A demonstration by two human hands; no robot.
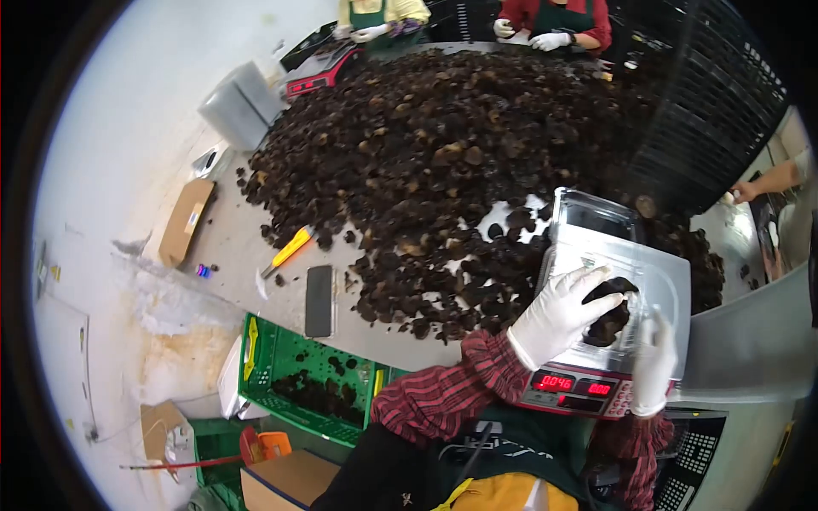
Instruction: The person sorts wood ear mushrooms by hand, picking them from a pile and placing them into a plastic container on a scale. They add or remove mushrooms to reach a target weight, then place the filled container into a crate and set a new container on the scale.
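Observation:
A clear plastic clamshell box sits on a red-and-white digital scale, whose red display reads 0.046 and 0.00. Dark wood ear mushrooms lie inside the box. My left hand, in a white glove, reaches over the box from the left with its fingers spread, their tips against the mushrooms. At the box's right side, my right hand, gloved too, has its fingers stretched upward, slightly blurred. Beyond the box spreads a large heap of loose mushrooms.
A yellow utility knife and a dark phone lie left. Below the table edge stands a green crate holding mushrooms. Black crates rise at right. Two gloved co-workers stand across; another person's arm shows at right.

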